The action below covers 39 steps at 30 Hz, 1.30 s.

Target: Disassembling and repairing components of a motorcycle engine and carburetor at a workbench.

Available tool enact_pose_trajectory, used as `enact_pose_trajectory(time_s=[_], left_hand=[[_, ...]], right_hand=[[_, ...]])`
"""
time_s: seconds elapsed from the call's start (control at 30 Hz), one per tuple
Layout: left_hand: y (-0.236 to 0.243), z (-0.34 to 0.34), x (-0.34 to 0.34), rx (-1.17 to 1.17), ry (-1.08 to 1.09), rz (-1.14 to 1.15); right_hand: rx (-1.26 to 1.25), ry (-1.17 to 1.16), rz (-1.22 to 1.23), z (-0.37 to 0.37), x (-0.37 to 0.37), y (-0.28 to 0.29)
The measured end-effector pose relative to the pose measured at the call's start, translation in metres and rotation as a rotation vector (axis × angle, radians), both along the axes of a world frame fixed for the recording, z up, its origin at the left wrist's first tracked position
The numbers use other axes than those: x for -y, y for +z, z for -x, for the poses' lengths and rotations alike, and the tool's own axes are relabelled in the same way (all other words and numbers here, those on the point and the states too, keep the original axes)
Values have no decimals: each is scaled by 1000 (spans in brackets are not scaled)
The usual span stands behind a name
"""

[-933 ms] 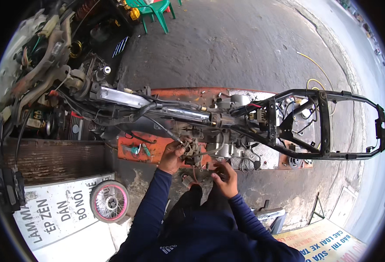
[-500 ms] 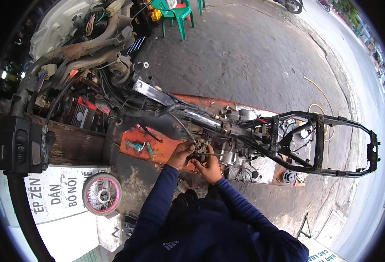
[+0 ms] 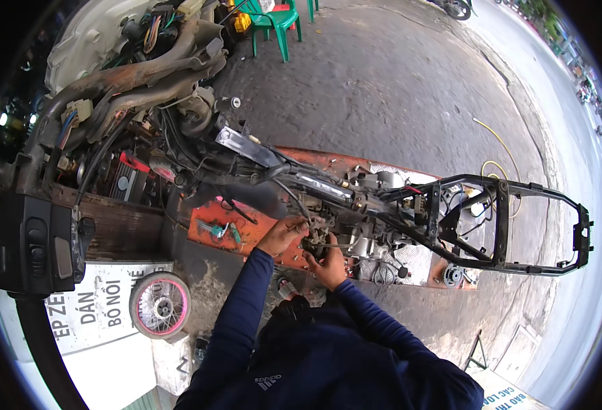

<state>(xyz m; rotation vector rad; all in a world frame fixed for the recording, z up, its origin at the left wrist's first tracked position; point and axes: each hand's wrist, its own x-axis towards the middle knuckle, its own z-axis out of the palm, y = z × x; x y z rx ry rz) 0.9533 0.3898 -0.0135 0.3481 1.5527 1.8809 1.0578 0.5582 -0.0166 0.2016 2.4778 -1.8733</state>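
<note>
A stripped motorcycle frame (image 3: 308,183) stretches across in front of me, its engine (image 3: 366,236) beneath the middle. Close to my body, a small dirty metal part that looks like a carburetor (image 3: 318,236) sits beside the engine. My right hand (image 3: 328,266) is closed round its near underside, thumb and fingers on either side. My left hand (image 3: 282,236) pinches at its upper left, where a black cable (image 3: 293,194) comes down. What lies between those left fingertips is too small to make out.
The orange lift table (image 3: 229,229) under the frame holds small tools and loose parts, with a sprocket-like wheel (image 3: 453,275) at its right end. The handlebar grip switch (image 3: 34,242) looms at left. A pink-rimmed wheel (image 3: 159,305) leans below; a green chair (image 3: 275,24) stands beyond.
The handlebar and front end have swung slightly to the right. My left hand has shifted a little at the part's upper left. My right hand keeps about the same place.
</note>
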Motion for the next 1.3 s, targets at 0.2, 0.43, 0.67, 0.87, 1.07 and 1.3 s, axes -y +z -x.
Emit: enact_pose_trajectory(time_s=[0.2,0.43,0.67,0.87,1.07,1.3], left_hand=[[-1,2,-5,6,-4,-83],[3,5,-8,93,67,-125],[-8,8,3,101,61,-106],[6,6,-9,97,45,-147],[3,13,-10,107,27,-215],[1,30,-2,-27,29,-29]], right_hand=[[-33,-96,-38,2,6,-27],[-25,-118,-91,5,13,-41],[-77,-119,-168,1,19,-36],[-101,-153,-241,-18,22,-49],[17,-105,-156,-42,17,-65],[-144,-205,-92,-45,14,-54]])
